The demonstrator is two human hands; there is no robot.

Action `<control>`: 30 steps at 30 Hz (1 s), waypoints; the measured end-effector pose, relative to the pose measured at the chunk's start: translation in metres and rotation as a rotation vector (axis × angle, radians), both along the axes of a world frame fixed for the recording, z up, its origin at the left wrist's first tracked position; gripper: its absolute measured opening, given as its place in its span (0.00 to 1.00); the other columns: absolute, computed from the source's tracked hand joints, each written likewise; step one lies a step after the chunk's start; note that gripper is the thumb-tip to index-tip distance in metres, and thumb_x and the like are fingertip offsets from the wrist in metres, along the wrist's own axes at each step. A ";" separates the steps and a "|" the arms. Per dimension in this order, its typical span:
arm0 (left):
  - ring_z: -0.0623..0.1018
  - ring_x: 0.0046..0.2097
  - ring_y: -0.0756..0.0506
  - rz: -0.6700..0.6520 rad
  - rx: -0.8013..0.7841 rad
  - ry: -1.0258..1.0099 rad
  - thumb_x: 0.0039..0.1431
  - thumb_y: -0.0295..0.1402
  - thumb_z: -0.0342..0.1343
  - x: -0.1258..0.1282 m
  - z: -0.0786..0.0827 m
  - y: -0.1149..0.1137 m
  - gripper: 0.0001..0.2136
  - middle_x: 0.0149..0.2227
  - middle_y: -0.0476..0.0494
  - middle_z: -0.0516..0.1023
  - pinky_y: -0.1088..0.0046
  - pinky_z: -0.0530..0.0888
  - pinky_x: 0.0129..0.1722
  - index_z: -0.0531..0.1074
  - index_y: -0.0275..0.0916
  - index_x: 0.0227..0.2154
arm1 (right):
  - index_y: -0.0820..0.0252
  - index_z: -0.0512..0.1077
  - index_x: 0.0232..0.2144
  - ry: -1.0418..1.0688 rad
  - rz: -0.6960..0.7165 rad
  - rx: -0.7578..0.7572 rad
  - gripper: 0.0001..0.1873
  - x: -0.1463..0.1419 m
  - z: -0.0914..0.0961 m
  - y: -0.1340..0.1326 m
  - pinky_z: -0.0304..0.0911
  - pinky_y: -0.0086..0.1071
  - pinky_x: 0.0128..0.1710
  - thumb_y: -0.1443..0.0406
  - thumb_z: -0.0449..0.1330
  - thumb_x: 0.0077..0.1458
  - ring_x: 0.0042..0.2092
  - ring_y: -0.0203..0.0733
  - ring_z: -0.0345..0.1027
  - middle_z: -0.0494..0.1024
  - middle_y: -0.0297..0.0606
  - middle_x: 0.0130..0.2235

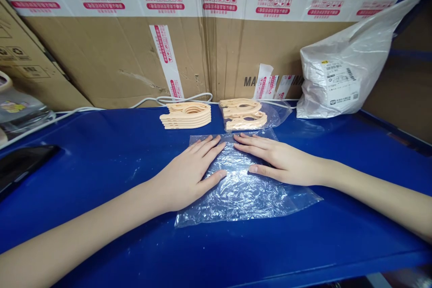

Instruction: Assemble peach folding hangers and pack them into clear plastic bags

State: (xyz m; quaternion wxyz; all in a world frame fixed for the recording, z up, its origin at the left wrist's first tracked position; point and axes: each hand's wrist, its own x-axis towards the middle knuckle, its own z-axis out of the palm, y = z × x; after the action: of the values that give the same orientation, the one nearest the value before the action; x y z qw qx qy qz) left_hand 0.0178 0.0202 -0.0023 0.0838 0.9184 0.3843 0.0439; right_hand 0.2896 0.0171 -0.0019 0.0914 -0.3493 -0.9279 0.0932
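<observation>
My left hand (189,173) lies flat, fingers stretched out, on the left part of a clear crinkled plastic bag (245,191) spread on the blue table (101,166). My right hand (281,159) lies flat on the bag's right part, fingers extended toward the left. Both palms press down on the bag and hold nothing. Just beyond the fingertips a stack of peach-coloured plastic hanger pieces (186,115) sits bare, and a second stack of the same pieces (245,114) lies inside another clear bag.
Large cardboard boxes (135,45) with red-and-white tape stand along the back. A white plastic parcel bag with a label (337,76) leans at the right rear. White cables (101,109) run along the back edge. A dark flat object (20,164) lies at the left.
</observation>
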 end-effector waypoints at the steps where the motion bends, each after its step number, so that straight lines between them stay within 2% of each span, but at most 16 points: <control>1: 0.49 0.72 0.39 -0.003 0.003 -0.004 0.69 0.54 0.36 0.000 0.000 0.000 0.32 0.72 0.43 0.47 0.51 0.51 0.69 0.51 0.39 0.69 | 0.63 0.55 0.68 0.003 0.001 0.000 0.34 0.000 0.000 0.000 0.46 0.49 0.69 0.49 0.47 0.68 0.70 0.50 0.44 0.49 0.46 0.70; 8: 0.50 0.71 0.38 -0.003 -0.006 -0.021 0.69 0.53 0.37 -0.001 0.001 -0.001 0.32 0.71 0.42 0.47 0.49 0.52 0.69 0.51 0.39 0.69 | 0.60 0.55 0.68 0.037 0.005 -0.025 0.34 0.001 0.001 0.000 0.46 0.52 0.68 0.50 0.50 0.67 0.70 0.51 0.44 0.49 0.46 0.70; 13: 0.50 0.72 0.39 0.003 -0.002 -0.016 0.69 0.53 0.37 -0.001 0.001 -0.001 0.32 0.72 0.42 0.47 0.50 0.52 0.69 0.51 0.39 0.69 | 0.62 0.54 0.68 -0.002 -0.004 -0.017 0.36 0.000 0.002 0.000 0.46 0.50 0.68 0.48 0.48 0.67 0.70 0.51 0.44 0.48 0.47 0.71; 20: 0.50 0.71 0.38 0.005 0.004 -0.007 0.70 0.53 0.37 -0.001 0.005 -0.002 0.32 0.71 0.41 0.48 0.49 0.53 0.69 0.52 0.38 0.68 | 0.61 0.55 0.68 -0.011 -0.014 -0.013 0.38 -0.001 0.005 -0.001 0.46 0.51 0.68 0.46 0.50 0.65 0.70 0.51 0.44 0.48 0.46 0.71; 26: 0.52 0.71 0.38 0.022 0.060 0.016 0.69 0.55 0.36 -0.001 0.008 -0.003 0.33 0.71 0.41 0.49 0.50 0.55 0.68 0.53 0.38 0.68 | 0.55 0.62 0.65 0.051 -0.006 0.051 0.30 0.000 0.003 0.000 0.47 0.53 0.67 0.50 0.52 0.66 0.69 0.51 0.50 0.57 0.44 0.68; 30: 0.50 0.71 0.40 0.030 0.162 -0.074 0.69 0.55 0.36 -0.010 0.017 0.010 0.35 0.72 0.39 0.48 0.56 0.52 0.70 0.49 0.34 0.69 | 0.52 0.65 0.62 0.090 -0.004 0.094 0.25 0.000 0.003 0.001 0.43 0.54 0.67 0.52 0.52 0.67 0.66 0.48 0.56 0.65 0.41 0.65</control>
State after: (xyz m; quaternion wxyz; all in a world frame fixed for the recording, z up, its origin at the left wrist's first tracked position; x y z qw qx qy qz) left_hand 0.0081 0.0306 0.0148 0.0228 0.9140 0.3899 0.1097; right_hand 0.2900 0.0179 0.0006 0.1496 -0.3419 -0.9255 0.0651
